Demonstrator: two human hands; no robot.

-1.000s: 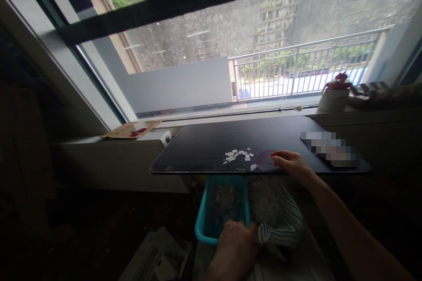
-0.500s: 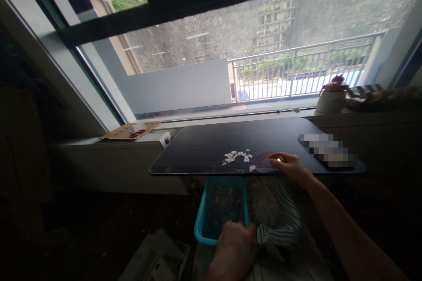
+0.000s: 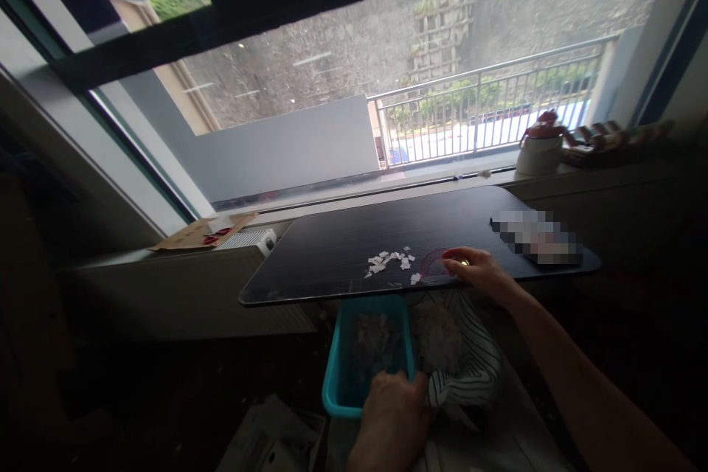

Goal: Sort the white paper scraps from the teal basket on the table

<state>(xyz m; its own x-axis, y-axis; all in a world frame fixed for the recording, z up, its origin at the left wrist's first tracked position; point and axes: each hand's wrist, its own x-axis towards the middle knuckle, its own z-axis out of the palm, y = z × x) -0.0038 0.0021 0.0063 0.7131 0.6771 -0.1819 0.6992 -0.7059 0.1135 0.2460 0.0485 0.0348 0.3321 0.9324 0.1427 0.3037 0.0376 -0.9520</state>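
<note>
At the near edge of the dark tabletop [image 3: 332, 236], my right hand [image 3: 480, 269] is closed, its fingertips pinching what looks like a pinkish see-through protractor [image 3: 431, 263] lying almost flat. Left of it, small white paper scraps [image 3: 379, 262] are strewn in a loose arc, and one scrap lies close to the protractor. Below the table edge, my left hand [image 3: 394, 413] is closed at the near right corner of a teal plastic basin [image 3: 330, 376], fingers curled over its rim and partly hidden. Pale scraps cover the basin's bottom.
A phone-like dark item [image 3: 536, 240], partly blurred out, lies on the table's right. A white jug with a red lid [image 3: 539, 147] stands on the sill. Red-handled scissors [image 3: 215, 236] rest on brown paper at left. A striped cloth [image 3: 470, 376] lies beside the basin.
The view has tilted and shifted slightly, so the scene sits further left. Both hands keep their places at the basin and the protractor; the scraps look the same.
</note>
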